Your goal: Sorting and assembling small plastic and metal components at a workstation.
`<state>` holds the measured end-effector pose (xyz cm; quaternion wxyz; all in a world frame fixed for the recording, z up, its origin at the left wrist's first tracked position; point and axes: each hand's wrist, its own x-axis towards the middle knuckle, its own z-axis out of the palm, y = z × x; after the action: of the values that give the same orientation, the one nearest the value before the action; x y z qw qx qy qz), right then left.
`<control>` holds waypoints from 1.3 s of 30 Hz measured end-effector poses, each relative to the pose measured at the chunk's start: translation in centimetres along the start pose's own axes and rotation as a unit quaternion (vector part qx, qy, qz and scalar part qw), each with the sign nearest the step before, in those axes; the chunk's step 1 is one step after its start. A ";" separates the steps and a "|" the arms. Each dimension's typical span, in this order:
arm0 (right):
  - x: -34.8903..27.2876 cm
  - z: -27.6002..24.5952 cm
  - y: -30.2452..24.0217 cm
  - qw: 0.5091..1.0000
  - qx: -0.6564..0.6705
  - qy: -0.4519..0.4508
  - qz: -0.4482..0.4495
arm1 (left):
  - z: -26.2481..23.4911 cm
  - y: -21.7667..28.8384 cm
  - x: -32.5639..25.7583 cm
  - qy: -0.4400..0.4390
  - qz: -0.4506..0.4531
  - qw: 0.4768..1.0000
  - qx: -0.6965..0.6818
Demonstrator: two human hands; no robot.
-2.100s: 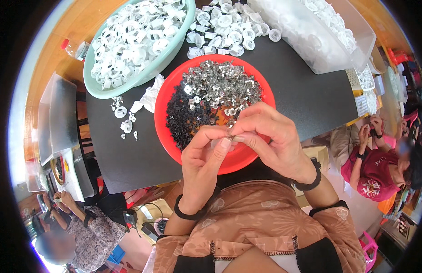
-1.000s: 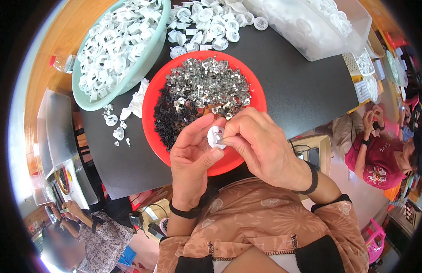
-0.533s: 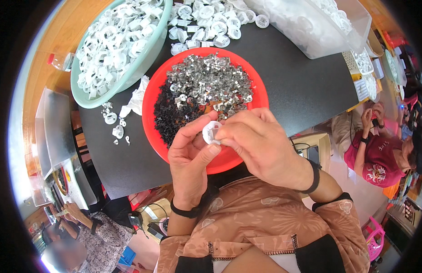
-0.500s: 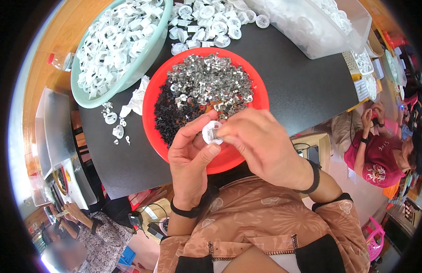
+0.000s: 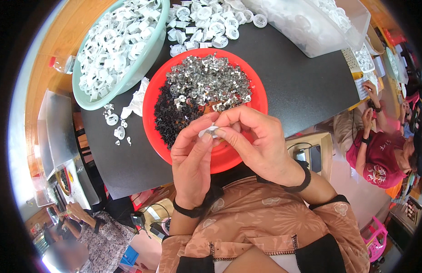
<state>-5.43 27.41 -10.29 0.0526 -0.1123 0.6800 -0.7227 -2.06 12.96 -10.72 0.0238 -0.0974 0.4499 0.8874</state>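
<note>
Between my two hands is a small round white plastic part (image 5: 208,131), held up over the near side of a red tray. My left hand (image 5: 193,157) pinches its left side between thumb and fingers. The thumb and fingertips of my right hand (image 5: 254,142) are closed on its right side and cover much of it. Beneath them, the red tray (image 5: 259,82) holds a heap of small shiny metal pieces (image 5: 211,79) at the back. Small black pieces (image 5: 169,113) lie in a pile along its left side.
A pale green basin (image 5: 163,36) full of white parts stands back left. More white parts (image 5: 204,25) lie loose beside it. A translucent bin (image 5: 306,36) sits at the back right. White scraps (image 5: 112,119) lie left of the tray. Other people (image 5: 379,154) sit at both sides.
The white part has tilted from facing up to nearly edge-on. My right hand has drawn in, and its thumb and fingers now press the part together with my left hand.
</note>
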 end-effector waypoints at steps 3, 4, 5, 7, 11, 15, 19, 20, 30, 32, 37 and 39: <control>0.2 0.0 -0.5 0.997 -0.051 0.011 -0.054 | 0.0 0.0 0.2 -0.005 -0.006 1.000 -0.001; 0.2 -0.1 -0.5 0.997 -0.051 0.012 -0.054 | 0.1 0.1 0.3 -0.010 -0.019 1.000 -0.022; 0.2 -0.2 -0.5 0.995 -0.070 0.017 -0.064 | 0.2 0.1 0.3 -0.016 -0.032 0.998 -0.043; 0.2 -0.4 -0.6 0.993 -0.088 0.021 -0.074 | 0.6 0.4 0.2 -0.001 -0.046 0.998 -0.044; 1.0 -1.3 -1.2 0.995 -0.078 -0.038 -0.046 | -0.1 0.8 0.0 0.031 -0.044 0.998 -0.023; 2.3 -2.6 -1.2 0.955 -0.266 -0.067 -0.111 | -1.1 2.7 0.0 0.082 0.025 0.996 -0.014; 1.1 -0.9 -0.5 0.847 -0.459 -0.183 -0.196 | -2.1 3.3 0.0 0.102 0.046 0.993 -0.036; 1.0 -0.7 -0.2 0.846 -0.461 -0.183 -0.195 | -2.1 3.3 0.1 0.101 0.045 0.993 -0.039; 1.7 -2.6 -0.8 0.850 -0.498 -0.064 -0.160 | -3.3 3.2 -0.3 0.079 0.030 0.995 -0.048; 1.3 -2.6 -0.5 0.846 -0.505 -0.064 -0.158 | -3.5 3.0 -0.3 0.059 0.023 0.997 -0.052; 0.8 -2.0 -0.6 0.853 -0.494 -0.074 -0.151 | -3.6 3.1 -0.8 0.064 0.024 0.997 -0.024; 0.6 -1.5 -1.0 0.855 -0.489 -0.096 -0.144 | -3.7 3.2 -1.0 0.059 0.031 0.998 -0.018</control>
<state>-6.27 28.78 -9.33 -0.0486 -0.2886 0.9135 -0.2826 -0.93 8.18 -10.13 -0.0316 -0.1361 0.4372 0.8884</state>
